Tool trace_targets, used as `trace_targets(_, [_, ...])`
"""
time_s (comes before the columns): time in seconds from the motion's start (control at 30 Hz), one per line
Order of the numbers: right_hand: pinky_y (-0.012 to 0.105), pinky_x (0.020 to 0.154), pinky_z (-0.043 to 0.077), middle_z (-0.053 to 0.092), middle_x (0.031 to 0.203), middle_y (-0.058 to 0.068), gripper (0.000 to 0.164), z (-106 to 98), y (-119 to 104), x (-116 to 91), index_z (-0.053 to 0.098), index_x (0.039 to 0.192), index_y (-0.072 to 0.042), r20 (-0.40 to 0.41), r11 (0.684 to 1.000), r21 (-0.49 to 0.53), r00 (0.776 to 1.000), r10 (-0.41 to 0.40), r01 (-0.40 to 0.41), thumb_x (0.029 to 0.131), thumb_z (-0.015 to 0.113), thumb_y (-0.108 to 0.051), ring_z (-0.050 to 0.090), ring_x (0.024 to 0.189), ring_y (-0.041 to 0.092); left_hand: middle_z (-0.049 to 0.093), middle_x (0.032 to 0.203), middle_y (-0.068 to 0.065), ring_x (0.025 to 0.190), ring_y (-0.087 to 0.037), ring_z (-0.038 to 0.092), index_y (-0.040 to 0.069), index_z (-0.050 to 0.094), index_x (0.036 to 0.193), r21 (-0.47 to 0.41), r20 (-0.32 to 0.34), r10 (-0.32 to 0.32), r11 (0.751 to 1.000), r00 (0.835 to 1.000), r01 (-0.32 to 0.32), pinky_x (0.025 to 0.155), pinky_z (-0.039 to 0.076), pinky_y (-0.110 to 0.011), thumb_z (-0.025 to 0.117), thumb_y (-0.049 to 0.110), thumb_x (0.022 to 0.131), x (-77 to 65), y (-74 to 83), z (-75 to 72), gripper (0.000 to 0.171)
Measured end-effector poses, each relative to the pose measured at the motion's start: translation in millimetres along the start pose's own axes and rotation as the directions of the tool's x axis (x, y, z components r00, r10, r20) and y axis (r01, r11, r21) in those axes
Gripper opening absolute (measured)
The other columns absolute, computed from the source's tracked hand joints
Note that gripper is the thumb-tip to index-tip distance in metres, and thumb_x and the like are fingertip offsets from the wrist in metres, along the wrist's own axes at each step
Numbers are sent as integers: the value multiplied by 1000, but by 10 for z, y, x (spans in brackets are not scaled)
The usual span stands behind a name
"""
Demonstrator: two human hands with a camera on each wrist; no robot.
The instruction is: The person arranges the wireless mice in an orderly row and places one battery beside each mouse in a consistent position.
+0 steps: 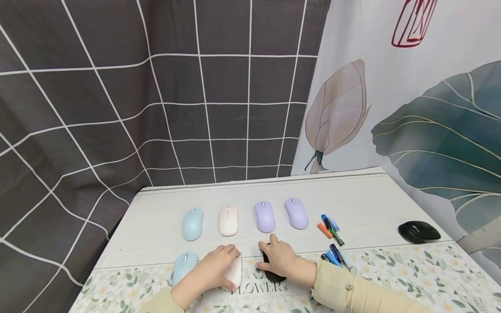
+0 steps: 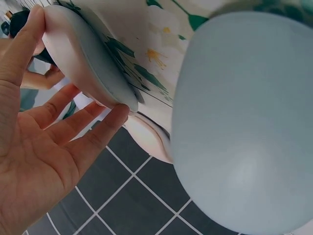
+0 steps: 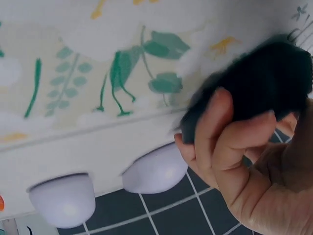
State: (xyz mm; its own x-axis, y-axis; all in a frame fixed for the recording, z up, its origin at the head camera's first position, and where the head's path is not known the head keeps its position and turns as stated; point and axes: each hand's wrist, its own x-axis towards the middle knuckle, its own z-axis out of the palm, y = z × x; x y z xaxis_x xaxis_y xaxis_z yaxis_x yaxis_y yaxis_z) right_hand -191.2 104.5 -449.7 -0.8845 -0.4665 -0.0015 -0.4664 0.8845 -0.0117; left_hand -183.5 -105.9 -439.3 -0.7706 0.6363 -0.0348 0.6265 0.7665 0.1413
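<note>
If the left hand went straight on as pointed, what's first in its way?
The left hand would probably meet the left purple mouse, though the right hand is close; depth is unclear.

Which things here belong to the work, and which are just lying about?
Probably in the work:
left hand and held pale mouse
right hand and held black mouse
blue mice, pink mouse, purple mice

Apparently lying about:
pens
other black mouse, perhaps
</note>
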Motion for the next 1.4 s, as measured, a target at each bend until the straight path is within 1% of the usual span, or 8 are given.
trace_targets(0.23, [36,59,54,60,117,21,59,-266,91,-46,53,130,-16,82,1000,14,997,-6,5,87,51,-56,66,77,31,59,125,-13,112,-32,58,5,58,120,3,-12,-8,1000,1000,8,91,53,-41,84,45,55,-9,13,8,81])
trace_targets(0.47, [43,64,55,64,114,20,58,-483,291,-101,54,130,-12,83,996,83,997,4,-11,90,49,-52,66,88,34,57,128,-17,116,-33,56,4,58,122,-17,-13,-27,999,1000,27,94,51,-45,84,44,55,-32,9,-1,82])
trace_targets(0.67, [49,68,54,65,109,24,54,-595,513,-163,53,128,-7,80,985,164,996,38,-51,91,52,-47,65,90,40,56,130,-18,119,-35,54,4,57,123,-46,-15,-33,998,999,32,95,50,-47,83,43,56,-59,-15,17,81])
trace_targets(0.83, [53,73,54,64,110,28,53,-652,706,-240,52,128,-3,43,971,230,998,56,-64,91,55,-41,65,90,43,54,132,-18,122,-35,51,3,57,123,-110,-13,-44,993,999,43,98,47,-49,83,40,57,-71,-37,26,81])
trace_targets(1.03, [52,76,54,65,106,27,50,-693,934,-306,51,127,1,-83,968,237,992,100,-78,92,58,-34,65,88,40,53,133,-18,123,-35,50,3,56,124,-120,-8,-54,991,998,53,98,47,-49,84,39,58,-63,-34,23,81])
trace_targets(1.27, [40,58,52,66,86,16,49,-676,1336,-515,50,126,2,-188,956,254,962,198,-147,91,60,-31,62,67,23,48,135,-18,122,-36,49,7,55,123,-103,16,-62,993,998,64,82,54,-49,84,42,56,-47,-5,31,80])
trace_targets(1.37, [35,53,47,62,81,13,52,-655,1576,-647,45,129,3,-184,933,295,946,267,-206,93,57,-33,57,64,19,41,141,-21,126,-38,44,9,54,121,-116,34,-79,990,996,83,82,53,-53,84,43,56,-45,-8,26,79])
trace_targets(1.4, [38,55,48,62,82,16,53,-651,1665,-688,44,130,4,-180,923,312,940,288,-223,94,56,-34,58,66,23,39,143,-22,128,-39,42,10,53,121,-122,36,-82,989,996,86,84,52,-54,84,43,56,-40,-10,20,79])
